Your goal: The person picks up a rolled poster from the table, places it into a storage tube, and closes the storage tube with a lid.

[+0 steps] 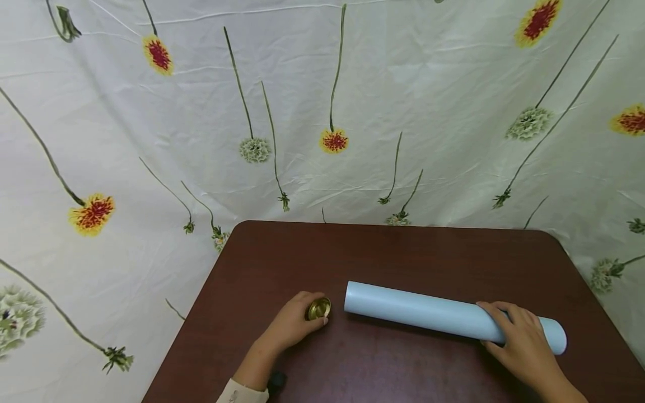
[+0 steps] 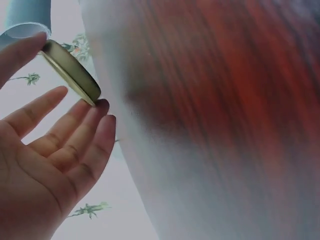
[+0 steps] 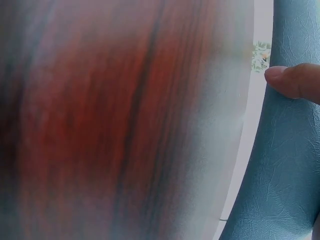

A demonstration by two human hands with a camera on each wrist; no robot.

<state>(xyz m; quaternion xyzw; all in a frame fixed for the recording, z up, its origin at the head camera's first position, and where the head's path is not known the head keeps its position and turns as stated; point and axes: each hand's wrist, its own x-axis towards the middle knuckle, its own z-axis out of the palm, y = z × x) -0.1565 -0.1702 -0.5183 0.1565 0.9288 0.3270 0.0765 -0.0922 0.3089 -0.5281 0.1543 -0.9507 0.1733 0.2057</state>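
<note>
A shallow round gold lid is pinched between the thumb and fingertips of my left hand, left of the middle of the table. In the left wrist view the lid appears edge-on and tilted. Just to its right, apart from it, begins a long light-blue tube, whose hollow end shows in the left wrist view. My right hand grips the tube near its right end, thumb on the near side. The right wrist view shows its finely creased surface; most of that hand is outside this view.
The dark reddish-brown table has rounded far corners. Behind it and to its sides hangs a white cloth printed with flowers. A small dark object sits beside the left wrist.
</note>
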